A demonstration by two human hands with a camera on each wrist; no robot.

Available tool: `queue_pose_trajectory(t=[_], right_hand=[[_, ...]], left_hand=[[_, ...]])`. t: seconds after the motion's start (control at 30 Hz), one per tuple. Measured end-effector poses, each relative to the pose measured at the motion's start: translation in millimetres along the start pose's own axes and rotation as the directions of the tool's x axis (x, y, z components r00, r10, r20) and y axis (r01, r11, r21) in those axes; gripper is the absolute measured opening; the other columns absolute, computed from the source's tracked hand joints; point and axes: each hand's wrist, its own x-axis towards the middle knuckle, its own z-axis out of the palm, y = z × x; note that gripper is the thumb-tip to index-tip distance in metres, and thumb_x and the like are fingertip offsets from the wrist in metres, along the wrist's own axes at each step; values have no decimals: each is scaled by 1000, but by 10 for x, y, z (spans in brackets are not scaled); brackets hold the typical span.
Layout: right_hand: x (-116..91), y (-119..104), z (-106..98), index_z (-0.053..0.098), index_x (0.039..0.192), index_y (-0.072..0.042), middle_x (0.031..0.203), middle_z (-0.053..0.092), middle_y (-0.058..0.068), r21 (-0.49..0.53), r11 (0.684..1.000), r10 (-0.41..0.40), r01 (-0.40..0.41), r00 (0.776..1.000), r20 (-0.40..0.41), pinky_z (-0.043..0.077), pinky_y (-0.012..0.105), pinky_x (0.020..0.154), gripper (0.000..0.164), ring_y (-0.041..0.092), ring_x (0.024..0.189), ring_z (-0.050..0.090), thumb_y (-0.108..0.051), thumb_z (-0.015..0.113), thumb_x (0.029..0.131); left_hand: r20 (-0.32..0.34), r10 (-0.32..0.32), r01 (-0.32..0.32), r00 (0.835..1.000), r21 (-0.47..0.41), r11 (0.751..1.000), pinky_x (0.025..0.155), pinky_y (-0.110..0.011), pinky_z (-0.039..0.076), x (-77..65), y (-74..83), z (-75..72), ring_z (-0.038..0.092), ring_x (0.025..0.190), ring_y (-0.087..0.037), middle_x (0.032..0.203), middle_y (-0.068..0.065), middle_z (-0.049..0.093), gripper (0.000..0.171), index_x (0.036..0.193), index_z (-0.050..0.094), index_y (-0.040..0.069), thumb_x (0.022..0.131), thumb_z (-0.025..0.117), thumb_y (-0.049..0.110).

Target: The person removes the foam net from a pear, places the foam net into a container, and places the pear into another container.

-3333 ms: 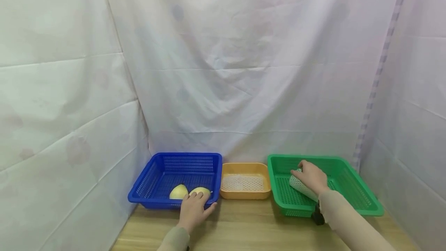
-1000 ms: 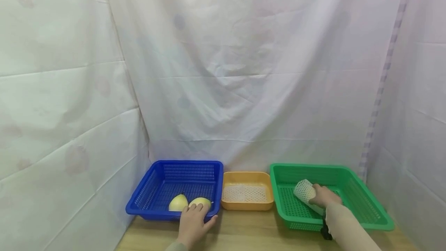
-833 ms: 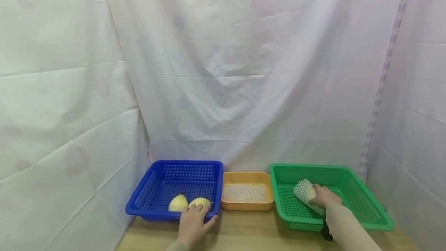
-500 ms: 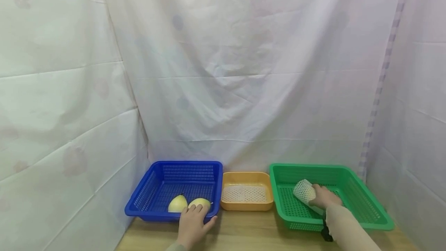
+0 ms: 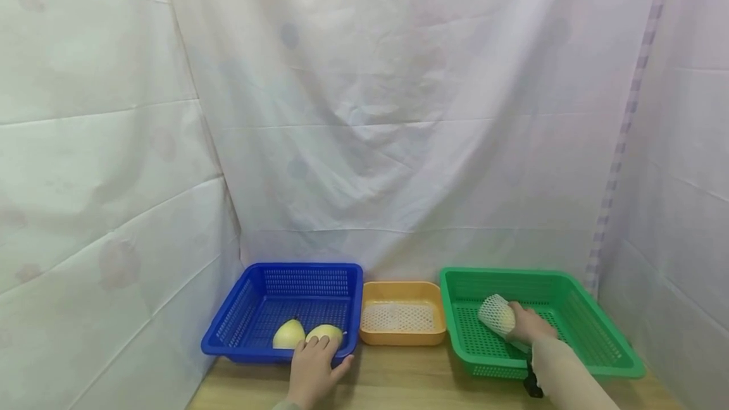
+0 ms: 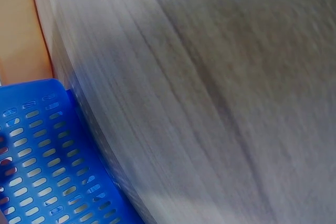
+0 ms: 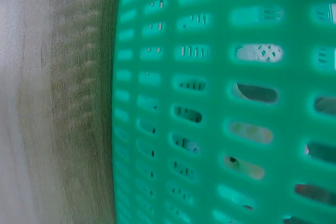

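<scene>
In the head view, my right hand (image 5: 529,324) is inside the green basket (image 5: 604,334), gripping a pale pear in a white foam net (image 5: 497,315). The net's mesh end points up and left; its lower end is hidden by the hand. Through the basket slots in the right wrist view, bits of white mesh (image 7: 262,52) and pale yellow show. My left hand (image 5: 313,369) reaches over the front rim of the blue basket (image 5: 216,347), fingers resting on a yellow pear (image 5: 324,333). A second yellow pear (image 5: 289,334) lies just left of it, unwrapped.
Between the baskets stands an orange tray (image 5: 403,338) with white foam netting (image 5: 398,316) lying flat in it. All three sit on a wooden table (image 5: 410,378). White cloth (image 5: 364,144) hangs behind and on both sides.
My right hand has moved from the net's upper end to its lower right side. In the last half second the net has bunched shorter around the pear. The left hand stays on its pear.
</scene>
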Motion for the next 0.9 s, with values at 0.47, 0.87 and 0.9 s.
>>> queue_pose_trajectory(t=[0.47, 0.87, 0.9], right_hand=[[-12, 10, 19, 40, 136, 7, 114, 52, 33, 0, 999, -36, 36, 998, -45, 47, 52, 60, 83, 47, 93, 56, -21, 83, 71], [-12, 32, 34, 36, 136, 10, 113, 50, 33, 51, 999, -14, 15, 1000, -18, 47, 51, 60, 89, 47, 94, 54, -17, 86, 68], [-12, 25, 38, 35, 136, 10, 113, 50, 33, 62, 998, -12, 13, 1000, -12, 47, 50, 60, 89, 46, 94, 54, -17, 85, 68]], left_hand=[[-10, 5, -5, 1000, 6, 1000, 65, -35, 38, -4, -21, 14, 45, 69, -14, 74, 9, 48, 38, 90, 65, 22, 76, 72, 56], [-4, 10, -10, 1000, 6, 1000, 64, -35, 38, 7, -21, 6, 44, 68, -14, 73, 8, 47, 37, 89, 64, 22, 76, 72, 56], [-5, 10, -10, 1000, 3, 1000, 64, -35, 38, 6, -25, 7, 44, 68, -14, 73, 8, 47, 38, 89, 65, 22, 76, 72, 56]])
